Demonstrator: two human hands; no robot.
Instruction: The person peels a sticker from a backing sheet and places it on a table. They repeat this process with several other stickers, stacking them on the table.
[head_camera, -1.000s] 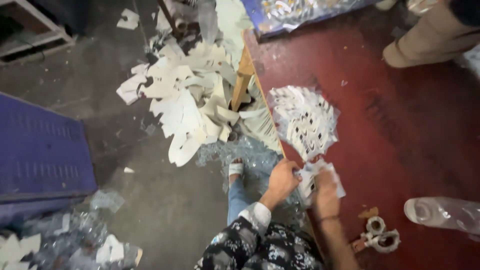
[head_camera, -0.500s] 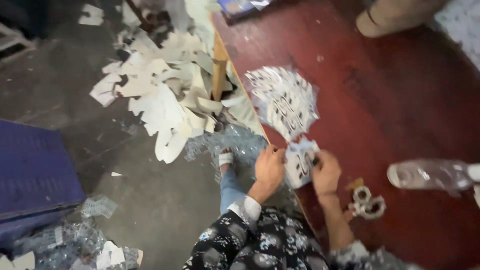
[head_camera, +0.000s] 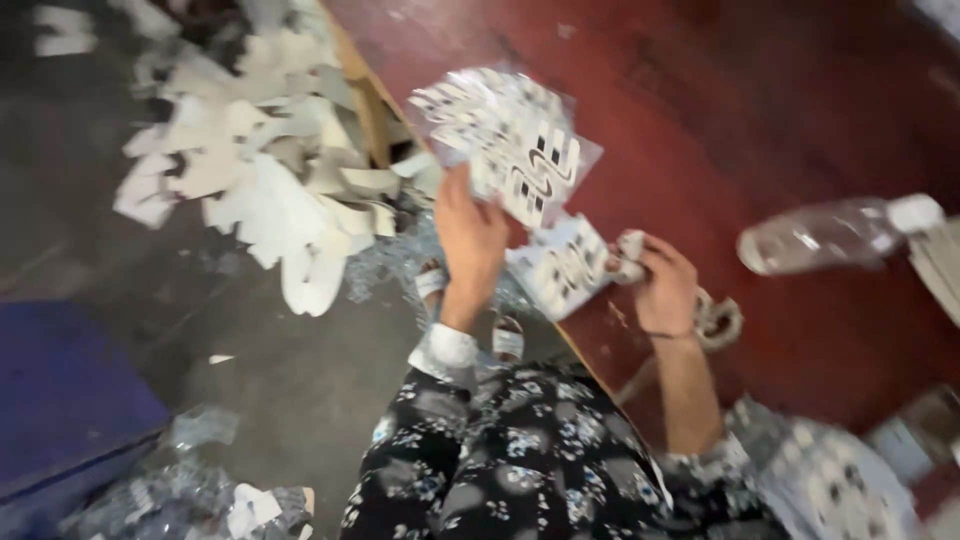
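Holding a small printed sheet (head_camera: 562, 268) at the near edge of the red worktop (head_camera: 760, 130), the right hand (head_camera: 655, 285) has its fingers curled shut on the sheet's right end, while the left hand (head_camera: 470, 235) is raised just left of it with its fingers laid against the lower edge of a larger printed sheet pack (head_camera: 510, 140); motion blur prevents telling whether the left fingers are closed on that pack or only pressed to it. Both items appear to be thin, glossy, film-wrapped card with black-and-white patterns. Judged from their look, they are light, flexible and somewhat slippery, liable to crease; a pinch at an edge or corner, away from the printed centre, would suit them. Right of the right-hand fingers, a clear plastic bottle (head_camera: 835, 232) lies on its side, white cap fitted; its contents cannot be made out. Just below the right-hand fingers rests a small looped metal object (head_camera: 718, 322), possibly scissors. Left of the left-hand fingers, a heap of pale offcuts (head_camera: 270, 190) covers the floor (head_camera: 290, 400).
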